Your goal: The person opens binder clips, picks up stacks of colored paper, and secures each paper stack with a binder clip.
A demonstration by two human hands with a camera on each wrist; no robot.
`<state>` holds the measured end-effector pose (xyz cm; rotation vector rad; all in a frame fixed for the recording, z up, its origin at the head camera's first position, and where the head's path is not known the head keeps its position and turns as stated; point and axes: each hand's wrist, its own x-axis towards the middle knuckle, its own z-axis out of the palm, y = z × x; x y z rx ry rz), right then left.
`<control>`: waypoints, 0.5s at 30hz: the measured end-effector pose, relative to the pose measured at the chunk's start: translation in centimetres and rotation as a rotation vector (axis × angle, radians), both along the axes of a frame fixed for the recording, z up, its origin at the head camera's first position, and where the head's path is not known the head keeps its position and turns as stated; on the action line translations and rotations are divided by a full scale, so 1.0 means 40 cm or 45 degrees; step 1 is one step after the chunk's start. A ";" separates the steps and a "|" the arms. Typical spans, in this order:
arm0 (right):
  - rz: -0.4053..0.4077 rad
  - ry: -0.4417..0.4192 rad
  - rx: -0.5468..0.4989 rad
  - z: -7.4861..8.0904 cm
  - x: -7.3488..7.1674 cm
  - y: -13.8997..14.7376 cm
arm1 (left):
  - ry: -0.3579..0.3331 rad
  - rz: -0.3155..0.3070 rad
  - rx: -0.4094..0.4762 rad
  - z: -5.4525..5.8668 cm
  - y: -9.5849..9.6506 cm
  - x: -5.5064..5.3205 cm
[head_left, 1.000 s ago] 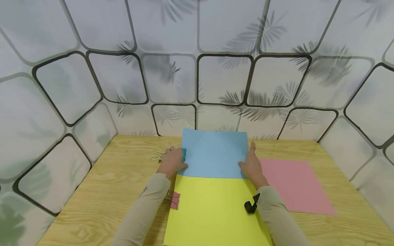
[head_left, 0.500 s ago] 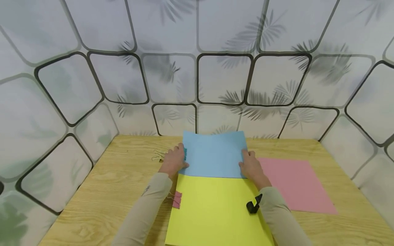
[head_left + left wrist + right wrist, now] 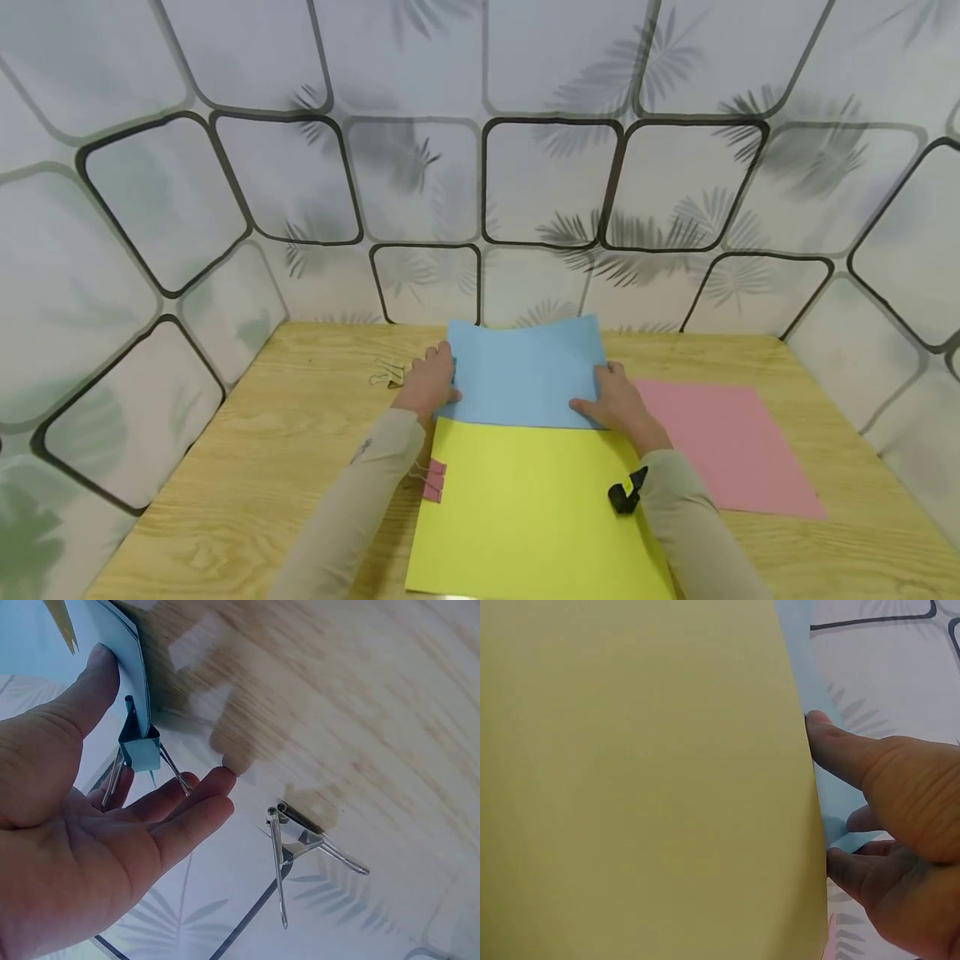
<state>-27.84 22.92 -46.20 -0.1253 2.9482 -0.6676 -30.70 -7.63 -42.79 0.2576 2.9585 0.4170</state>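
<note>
A blue sheet (image 3: 525, 375) lies at the far end of a large yellow sheet (image 3: 525, 508), its upper edge bowed. On its left edge sits a teal binder clip (image 3: 140, 750). My left hand (image 3: 426, 387) is around that edge: in the left wrist view the thumb touches the sheet's face while the loosely extended fingers (image 3: 199, 817) lie by the clip's wire handles. At the right edge my right hand (image 3: 618, 407) pinches the blue sheet, thumb in front and fingers behind. In the right wrist view, the yellow sheet hides part of the blue one.
A loose binder clip (image 3: 388, 372) lies left of my left hand. A pink clip (image 3: 434, 481) bites the yellow sheet's left edge. The pink sheet (image 3: 731, 450) lies at right on the wooden table (image 3: 247, 467). A small black piece (image 3: 625, 494) shows beside my right cuff.
My right hand's fingers, straight up along the blue sheet's edge one second ago, have curled round it. The sheet's top edge has gone from straight to bowed. The left hand has moved slightly.
</note>
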 end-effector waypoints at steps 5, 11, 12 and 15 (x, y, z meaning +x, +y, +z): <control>-0.007 -0.026 0.003 0.005 0.001 -0.002 | 0.005 -0.021 -0.052 0.003 0.002 0.003; -0.011 -0.061 -0.034 0.009 -0.005 -0.010 | 0.074 -0.059 -0.158 0.012 0.006 0.001; -0.015 -0.064 -0.038 0.009 -0.006 -0.011 | 0.077 -0.060 -0.165 0.013 0.007 0.000; -0.025 -0.083 -0.049 0.004 -0.009 -0.016 | 0.061 -0.053 -0.172 0.015 0.008 0.001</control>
